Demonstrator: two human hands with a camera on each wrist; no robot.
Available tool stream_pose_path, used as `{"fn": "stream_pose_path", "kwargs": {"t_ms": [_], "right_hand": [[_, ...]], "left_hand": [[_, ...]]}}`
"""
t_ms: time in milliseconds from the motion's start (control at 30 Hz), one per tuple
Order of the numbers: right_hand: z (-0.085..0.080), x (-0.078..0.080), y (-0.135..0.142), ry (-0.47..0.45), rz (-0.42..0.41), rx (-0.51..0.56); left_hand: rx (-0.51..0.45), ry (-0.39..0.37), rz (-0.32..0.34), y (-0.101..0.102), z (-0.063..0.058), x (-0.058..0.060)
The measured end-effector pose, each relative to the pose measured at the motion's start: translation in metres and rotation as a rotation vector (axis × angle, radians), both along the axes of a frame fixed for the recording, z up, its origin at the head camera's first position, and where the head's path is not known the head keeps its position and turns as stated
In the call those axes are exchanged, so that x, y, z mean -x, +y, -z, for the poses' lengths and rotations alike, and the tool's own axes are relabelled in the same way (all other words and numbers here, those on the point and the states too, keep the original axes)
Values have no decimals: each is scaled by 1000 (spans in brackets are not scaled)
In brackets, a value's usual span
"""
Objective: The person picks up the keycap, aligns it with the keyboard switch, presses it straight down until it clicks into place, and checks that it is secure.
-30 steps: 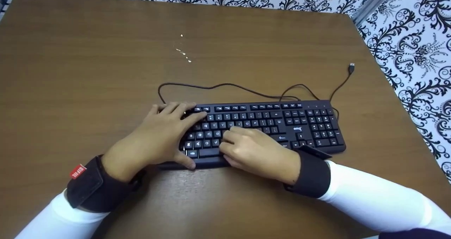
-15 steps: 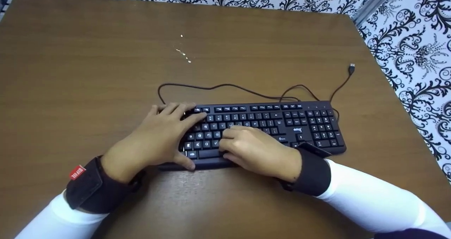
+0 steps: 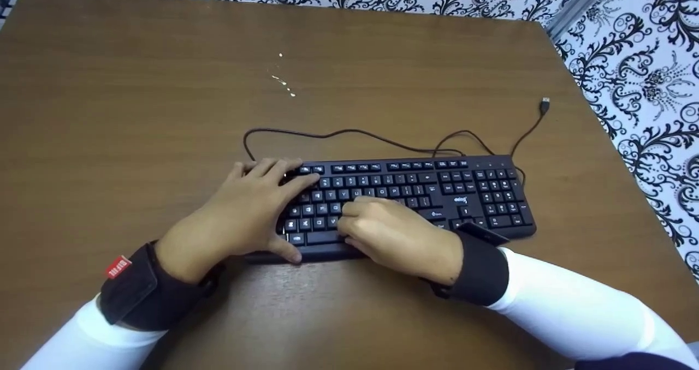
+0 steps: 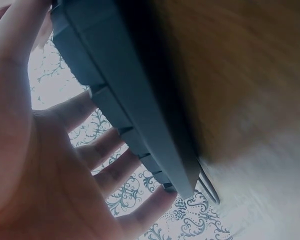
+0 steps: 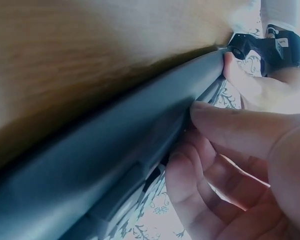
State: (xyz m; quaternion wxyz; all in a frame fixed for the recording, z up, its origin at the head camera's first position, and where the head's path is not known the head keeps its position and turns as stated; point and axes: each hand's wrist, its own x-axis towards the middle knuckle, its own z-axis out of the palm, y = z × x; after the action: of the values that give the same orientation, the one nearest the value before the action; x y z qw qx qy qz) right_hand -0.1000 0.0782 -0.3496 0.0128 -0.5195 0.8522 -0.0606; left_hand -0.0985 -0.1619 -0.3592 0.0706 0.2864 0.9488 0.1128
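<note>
A black full-size keyboard (image 3: 393, 206) lies on the brown wooden table. My left hand (image 3: 240, 209) spreads across its left end, thumb on the front edge and outstretched fingers at the back edge. In the left wrist view those fingers (image 4: 117, 172) touch the sides of the keys. My right hand (image 3: 390, 233) is over the middle keys near the space bar (image 3: 323, 237), its fingers curled. In the right wrist view the thumb and index finger (image 5: 182, 172) come close together at the keys; I cannot tell whether something is pinched between them.
Behind the keyboard its thin black cable (image 3: 349, 131) loops to a USB plug (image 3: 545, 106) at the back right. A few small pale specks (image 3: 283, 82) show on the table (image 3: 164, 75). Black-and-white patterned wallpaper (image 3: 650, 86) borders the table's far and right edges.
The right hand's thumb and wrist shift slightly over the same keys, the forearm edging left. The left hand and keyboard hold their place.
</note>
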Motion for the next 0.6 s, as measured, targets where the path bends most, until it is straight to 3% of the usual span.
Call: {"fn": "stream_pose_path", "kwargs": {"t_ms": [600], "right_hand": [[10,-1,0,32,-21,-13]], "left_hand": [[-24,-8,-20,-6,14,-3]]}}
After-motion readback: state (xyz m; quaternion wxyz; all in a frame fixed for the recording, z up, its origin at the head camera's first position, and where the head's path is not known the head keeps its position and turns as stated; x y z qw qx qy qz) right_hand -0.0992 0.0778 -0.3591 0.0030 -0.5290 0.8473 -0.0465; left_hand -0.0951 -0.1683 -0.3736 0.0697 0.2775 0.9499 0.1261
